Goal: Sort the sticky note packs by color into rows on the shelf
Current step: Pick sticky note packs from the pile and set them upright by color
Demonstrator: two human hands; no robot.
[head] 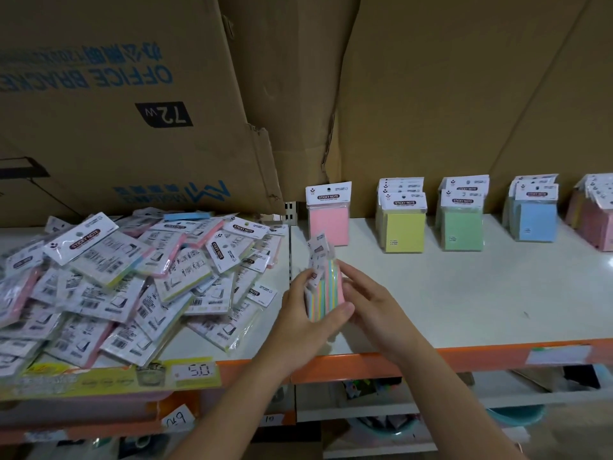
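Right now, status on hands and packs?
Left hand, right hand grip mixed-color pack stack. Color rows started on shelf. Unsorted pile at left. Nothing blocking.

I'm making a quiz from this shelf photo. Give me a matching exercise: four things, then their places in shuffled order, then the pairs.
1. loose pile
2. held packs
3. yellow packs
4. blue packs

A. between pink packs and green packs
B. between left hand and right hand
C. left end of the shelf
D. right of the green packs

Pairs: 1-C, 2-B, 3-A, 4-D
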